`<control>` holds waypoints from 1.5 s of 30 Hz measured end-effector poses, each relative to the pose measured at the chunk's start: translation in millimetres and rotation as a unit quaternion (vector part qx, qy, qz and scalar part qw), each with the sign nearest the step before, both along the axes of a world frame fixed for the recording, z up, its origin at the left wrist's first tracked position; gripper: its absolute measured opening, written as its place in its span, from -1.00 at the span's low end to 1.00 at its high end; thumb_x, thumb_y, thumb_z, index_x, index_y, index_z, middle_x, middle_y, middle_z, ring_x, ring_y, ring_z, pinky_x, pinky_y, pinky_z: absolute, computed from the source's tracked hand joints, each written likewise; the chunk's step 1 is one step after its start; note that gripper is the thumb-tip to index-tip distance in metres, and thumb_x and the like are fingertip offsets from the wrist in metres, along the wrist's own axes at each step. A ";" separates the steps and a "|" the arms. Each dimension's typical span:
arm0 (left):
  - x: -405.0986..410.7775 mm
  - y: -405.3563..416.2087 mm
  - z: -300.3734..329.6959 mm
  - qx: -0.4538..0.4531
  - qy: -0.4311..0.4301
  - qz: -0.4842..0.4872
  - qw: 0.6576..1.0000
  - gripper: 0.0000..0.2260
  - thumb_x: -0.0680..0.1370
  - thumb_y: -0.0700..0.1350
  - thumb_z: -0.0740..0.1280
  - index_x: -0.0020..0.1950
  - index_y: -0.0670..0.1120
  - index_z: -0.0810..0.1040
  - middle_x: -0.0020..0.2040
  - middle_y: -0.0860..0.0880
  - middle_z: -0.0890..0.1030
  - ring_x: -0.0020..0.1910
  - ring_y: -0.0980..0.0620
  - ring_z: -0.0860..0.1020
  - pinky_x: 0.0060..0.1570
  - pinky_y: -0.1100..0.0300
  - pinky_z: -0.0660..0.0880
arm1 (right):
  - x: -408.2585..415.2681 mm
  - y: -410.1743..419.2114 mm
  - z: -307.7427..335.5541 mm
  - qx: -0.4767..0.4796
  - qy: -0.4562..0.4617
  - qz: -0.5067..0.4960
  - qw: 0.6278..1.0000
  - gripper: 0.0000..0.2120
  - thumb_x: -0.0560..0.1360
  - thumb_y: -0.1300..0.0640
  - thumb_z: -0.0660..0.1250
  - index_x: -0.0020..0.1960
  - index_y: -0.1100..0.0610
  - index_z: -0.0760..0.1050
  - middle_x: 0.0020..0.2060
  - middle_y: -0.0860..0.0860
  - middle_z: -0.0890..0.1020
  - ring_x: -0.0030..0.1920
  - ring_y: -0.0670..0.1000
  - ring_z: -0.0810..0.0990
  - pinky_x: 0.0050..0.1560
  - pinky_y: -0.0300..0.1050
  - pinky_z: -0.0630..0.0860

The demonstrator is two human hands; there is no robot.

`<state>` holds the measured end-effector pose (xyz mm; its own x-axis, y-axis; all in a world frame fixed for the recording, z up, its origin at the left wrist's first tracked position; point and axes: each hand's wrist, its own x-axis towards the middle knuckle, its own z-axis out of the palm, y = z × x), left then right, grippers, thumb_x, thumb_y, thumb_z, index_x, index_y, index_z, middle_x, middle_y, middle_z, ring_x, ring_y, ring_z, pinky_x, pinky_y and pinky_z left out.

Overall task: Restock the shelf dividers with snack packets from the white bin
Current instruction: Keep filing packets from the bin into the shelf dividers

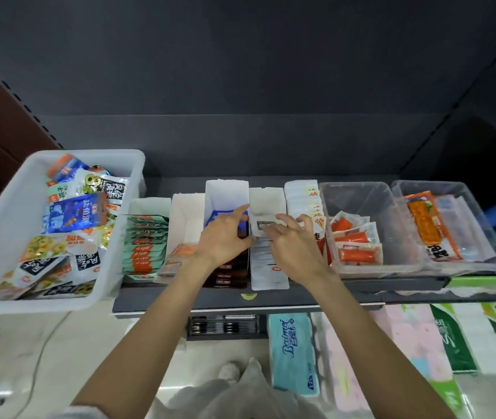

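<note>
Plastic film: every snack packet in sight is a flat sealed pouch, judged light, limp and a little slick, so it is best taken by a sealed edge or across its flat faces.
White bin: set at the left end of the shelf, heaped loosely with packets; a blue packet lies on top of the heap, well apart from both hands.
Dividers: white card troughs are stood side by side along the shelf; the teal row is packed on edge, while the white divider is bare at its back and filled with white packets toward the front.
Left hand: laid over the dark packets in the neighbouring trough, forefinger stretched toward the card wall; the grip appears curled round the packet tops, though what is pinched cannot be told for certain.
Right hand: fingers bent down onto the white packets, the grip seemingly closed lightly on a small packet with a dark label at the head of that row.
Clear tubs: two are stood to the right, holding orange packets, untouched.
Handling judgement: the packets are soft enough to slump, so they are better pressed upright against the row as they are let go.
Risk: the card walls look thin and may be bent if leaned on.
</note>
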<state>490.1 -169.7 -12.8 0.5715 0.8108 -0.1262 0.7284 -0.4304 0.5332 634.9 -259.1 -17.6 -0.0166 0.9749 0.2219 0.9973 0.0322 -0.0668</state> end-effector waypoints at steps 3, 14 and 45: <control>-13.7 -4.3 18.0 0.026 -0.019 0.008 0.999 -0.51 0.49 0.03 0.34 0.41 0.08 0.35 0.30 0.06 0.51 0.26 0.00 0.45 0.17 0.12 0.41 | -5.9 -3.3 13.6 0.054 0.127 -0.020 0.990 -0.75 0.46 0.27 0.27 0.10 0.15 0.59 -0.01 0.05 0.67 0.15 0.09 0.55 0.15 0.04 0.35; -206.2 -19.3 39.0 0.322 -0.157 0.246 0.901 -0.80 0.52 -0.04 0.22 0.00 -0.04 0.62 -0.31 0.09 0.61 -0.39 0.20 0.51 -0.41 0.31 0.36 | -143.8 28.6 61.5 -0.133 0.463 0.105 0.870 -0.79 0.58 0.23 0.21 0.07 0.05 0.59 -0.18 -0.09 0.68 -0.20 -0.18 0.65 -0.13 -0.21 0.60; -398.9 120.6 -10.8 0.108 0.261 -0.067 0.957 -0.64 0.53 0.14 0.24 0.19 -0.09 0.43 0.11 -0.08 0.54 0.04 -0.05 0.54 -0.12 0.18 0.41 | -383.0 161.4 -24.6 -0.405 0.090 0.046 0.909 -0.30 0.35 -0.20 0.44 0.41 -0.11 0.26 0.21 0.08 0.42 0.20 0.12 0.46 0.15 0.09 0.47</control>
